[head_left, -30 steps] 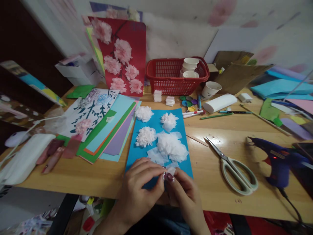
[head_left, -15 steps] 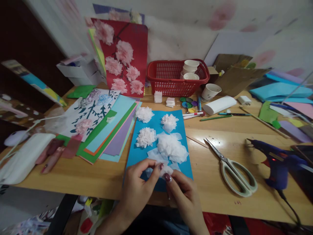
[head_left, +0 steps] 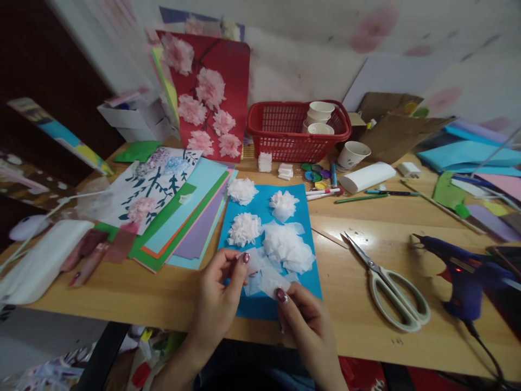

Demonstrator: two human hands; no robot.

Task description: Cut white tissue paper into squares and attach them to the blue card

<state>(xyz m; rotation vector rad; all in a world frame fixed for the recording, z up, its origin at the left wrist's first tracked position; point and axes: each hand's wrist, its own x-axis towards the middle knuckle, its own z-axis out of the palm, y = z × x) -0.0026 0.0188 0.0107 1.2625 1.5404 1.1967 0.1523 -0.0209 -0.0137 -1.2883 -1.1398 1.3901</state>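
Observation:
A blue card (head_left: pixel 264 198) lies in front of me with several white crumpled tissue flowers (head_left: pixel 245 229) and a loose heap of white tissue paper (head_left: pixel 288 247) on it. My right hand (head_left: pixel 307 312) pinches a thin square of white tissue paper (head_left: pixel 273 282) between thumb and fingers, just over the card's lower part. To the left, my left hand (head_left: pixel 220 285) is closed in a pinch beside more tissue on the card's left edge. Whether that tissue is between its fingertips is hidden. The two hands are apart.
Scissors (head_left: pixel 394 293) and a blue glue gun (head_left: pixel 458 274) with a red light lie to the right. Coloured papers (head_left: pixel 191 233) are stacked at the left. Behind stand a red basket (head_left: pixel 280 146) with paper cups and a red card (head_left: pixel 236 70) with pink flowers.
My hands have drawn apart, the left one moving left and a little up. The tissue that was bunched between them now spreads flat from my right hand.

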